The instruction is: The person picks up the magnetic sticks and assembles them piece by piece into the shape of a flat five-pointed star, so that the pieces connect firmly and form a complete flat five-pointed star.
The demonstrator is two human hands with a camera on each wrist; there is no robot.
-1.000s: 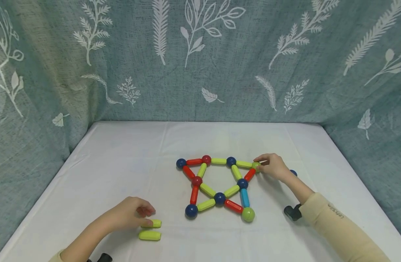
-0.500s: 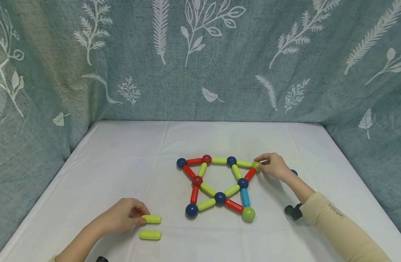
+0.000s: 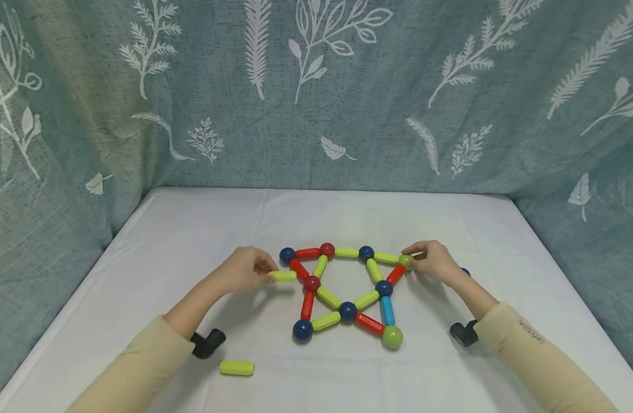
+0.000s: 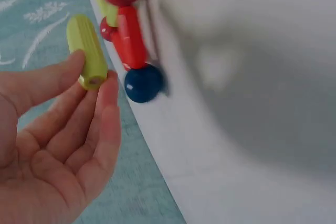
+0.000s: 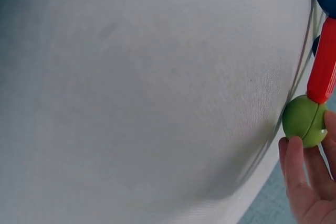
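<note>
My left hand [image 3: 246,269] pinches a yellow-green magnetic rod [image 4: 87,48] by one end, between thumb and fingers. In the head view that rod is just left of a red ball [image 3: 311,284] in a flat frame of joined rods and balls. At the frame's far right corner my right hand [image 3: 431,261] holds a green ball [image 5: 304,121] with its fingertips. A red rod [image 5: 323,61] and a yellow-green rod [image 3: 385,258] meet at this ball. Another blue ball [image 3: 287,256] marks the far left corner, and a green ball [image 3: 392,337] the near right one.
A loose yellow-green rod [image 3: 237,368] lies on the white cloth [image 3: 275,387] at the front left. Behind my right wrist a blue ball [image 3: 465,271] is partly hidden. A patterned green curtain [image 3: 316,115] hangs behind the table.
My left hand has picked up one of the two loose yellow-green rods and carried it up and right, close to the frame. My right hand has stayed at the green ball.
</note>
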